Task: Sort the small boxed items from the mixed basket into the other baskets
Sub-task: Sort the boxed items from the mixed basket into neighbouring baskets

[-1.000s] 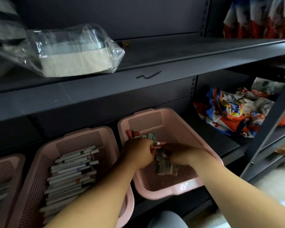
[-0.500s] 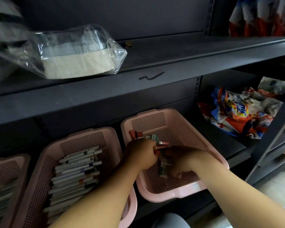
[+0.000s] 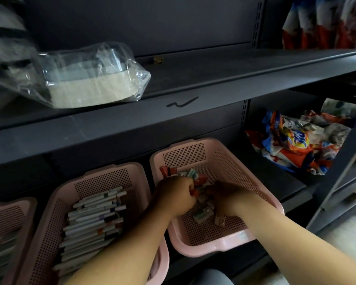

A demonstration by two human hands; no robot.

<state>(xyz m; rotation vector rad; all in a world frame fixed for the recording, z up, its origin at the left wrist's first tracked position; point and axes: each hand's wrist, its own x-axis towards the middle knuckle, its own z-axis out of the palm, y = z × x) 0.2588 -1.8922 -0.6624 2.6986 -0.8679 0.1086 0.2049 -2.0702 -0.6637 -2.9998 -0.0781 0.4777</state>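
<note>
Dark grey upper shelf (image 3: 245,79) runs across. On it, far left, a clear plastic bag (image 3: 86,77) holding a pale block. Behind the bag, a small brass-coloured piece (image 3: 158,60). Below the shelf, right side, crumpled colourful packets (image 3: 296,145). Above, red-white-blue packs (image 3: 325,23).

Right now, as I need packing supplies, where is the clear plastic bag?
Head view: the clear plastic bag lies at the left of the upper shelf, above the pink basket of lined-up boxes.
</note>
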